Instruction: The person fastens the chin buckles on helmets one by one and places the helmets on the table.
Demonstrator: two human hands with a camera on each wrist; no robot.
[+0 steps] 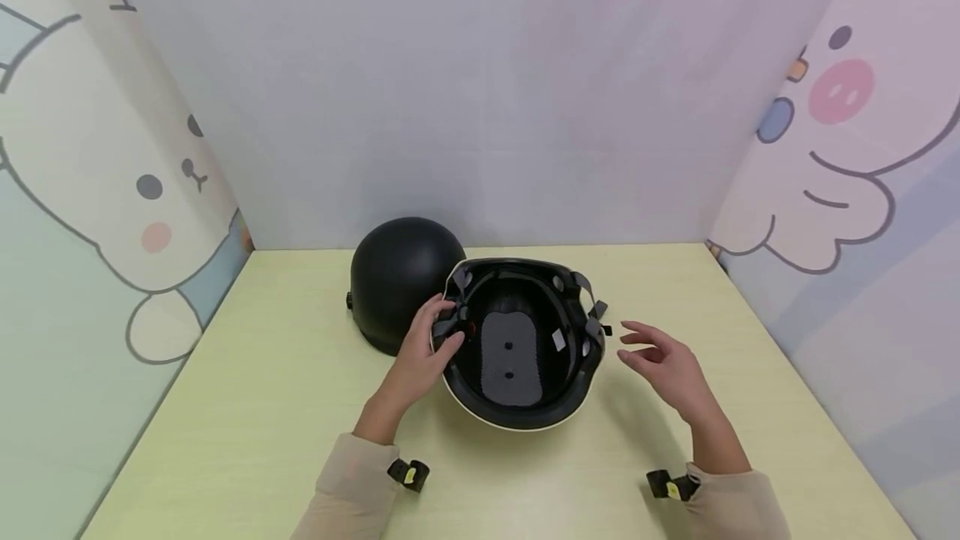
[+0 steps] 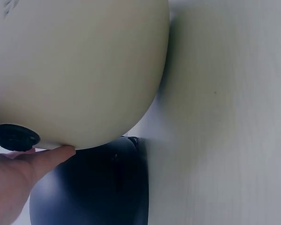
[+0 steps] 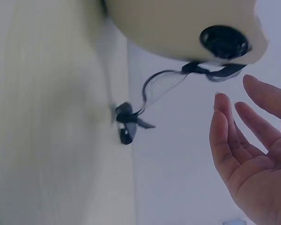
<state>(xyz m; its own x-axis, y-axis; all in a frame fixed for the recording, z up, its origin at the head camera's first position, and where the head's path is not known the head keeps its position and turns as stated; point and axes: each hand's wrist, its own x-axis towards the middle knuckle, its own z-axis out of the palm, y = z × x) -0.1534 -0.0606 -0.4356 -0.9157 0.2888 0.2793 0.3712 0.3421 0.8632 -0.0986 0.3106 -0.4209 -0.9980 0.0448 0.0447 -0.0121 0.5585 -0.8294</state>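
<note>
A cream-shelled helmet [image 1: 512, 357] lies upside down on the table, its black lining and grey pad facing up. My left hand [image 1: 423, 357] grips its left rim, thumb inside and fingers along the outer shell. Below a round black knob [image 2: 16, 137], those fingers touch the shell in the left wrist view. My right hand [image 1: 670, 371] is in the air right of the helmet, fingers loosely bent and holding nothing. A dark chin strap [image 3: 147, 91] with a buckle [image 3: 125, 123] hangs off the helmet's right side, near that hand.
A black helmet [image 1: 405, 277] stands dome up, behind and left of the cream one. The pale yellow table [image 1: 262, 407] meets a plain light backdrop [image 1: 487, 107] at its far edge. Side panels with cartoon animals [image 1: 847, 132] flank it.
</note>
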